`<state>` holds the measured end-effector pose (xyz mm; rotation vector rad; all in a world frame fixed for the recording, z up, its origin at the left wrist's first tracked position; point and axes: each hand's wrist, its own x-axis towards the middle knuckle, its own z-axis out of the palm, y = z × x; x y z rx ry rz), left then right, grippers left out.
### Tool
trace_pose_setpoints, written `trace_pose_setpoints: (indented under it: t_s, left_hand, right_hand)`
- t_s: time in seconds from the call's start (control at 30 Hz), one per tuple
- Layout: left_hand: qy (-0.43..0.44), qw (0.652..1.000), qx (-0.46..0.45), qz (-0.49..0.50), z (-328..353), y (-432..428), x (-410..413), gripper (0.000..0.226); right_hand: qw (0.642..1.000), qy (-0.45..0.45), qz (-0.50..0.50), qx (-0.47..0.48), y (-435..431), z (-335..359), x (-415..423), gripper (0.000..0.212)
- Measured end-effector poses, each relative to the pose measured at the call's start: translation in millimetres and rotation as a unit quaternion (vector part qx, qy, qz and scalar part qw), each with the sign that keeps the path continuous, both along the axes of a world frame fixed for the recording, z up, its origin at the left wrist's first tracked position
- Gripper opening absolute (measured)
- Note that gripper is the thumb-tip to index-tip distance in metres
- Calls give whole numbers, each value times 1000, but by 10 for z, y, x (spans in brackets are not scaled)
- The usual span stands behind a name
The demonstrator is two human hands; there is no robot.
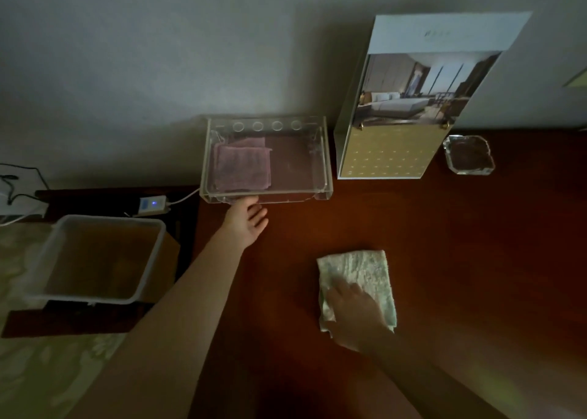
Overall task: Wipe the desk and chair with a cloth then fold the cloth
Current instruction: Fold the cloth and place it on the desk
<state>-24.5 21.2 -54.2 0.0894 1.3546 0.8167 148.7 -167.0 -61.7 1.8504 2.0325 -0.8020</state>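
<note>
Our right hand [352,315] lies flat on the green cloth [365,272], fingers together, with the cloth reaching past them toward twelve o'clock. Our left hand [246,220], fingers loose, touches the clear tray [266,196].

Two cloths (green cloth [365,269], purple cloth [243,167]), one clear tray [286,196], one ashtray [454,164], one bin [95,299], one calendar [413,100].

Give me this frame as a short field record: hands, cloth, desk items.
surface: dark red-brown wooden desk
right hand: flat on pale green terry cloth, pressing it to the desk
left hand: fingers relaxed, at front edge of clear acrylic tray
tray contents: folded mauve cloth, left side
back right: standing picture calendar against wall; square glass ashtray beside it
</note>
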Motion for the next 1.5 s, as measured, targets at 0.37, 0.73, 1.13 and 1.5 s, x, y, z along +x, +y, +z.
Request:
trace_pose_setpoints:
  t_s: [0.37,0.73,1.13,1.5]
  left_hand:
    - [-32,998,31,47,7,51,21,38]
    - [-18,997,7,73,-36,-28,76,44]
    - [14,999,-18,31,-122,-384,16,19]
    - [53,997,-51,16,-41,-837,-128,15]
  right_hand:
    - [997,-20,70,-6,-139,-5,120,48]
    - [997,20,71,-14,-357,40,218,32]
    - [906,252,-339,31,839,142,233,21]
    - [820,269,-503,45,970,-136,-3,24]
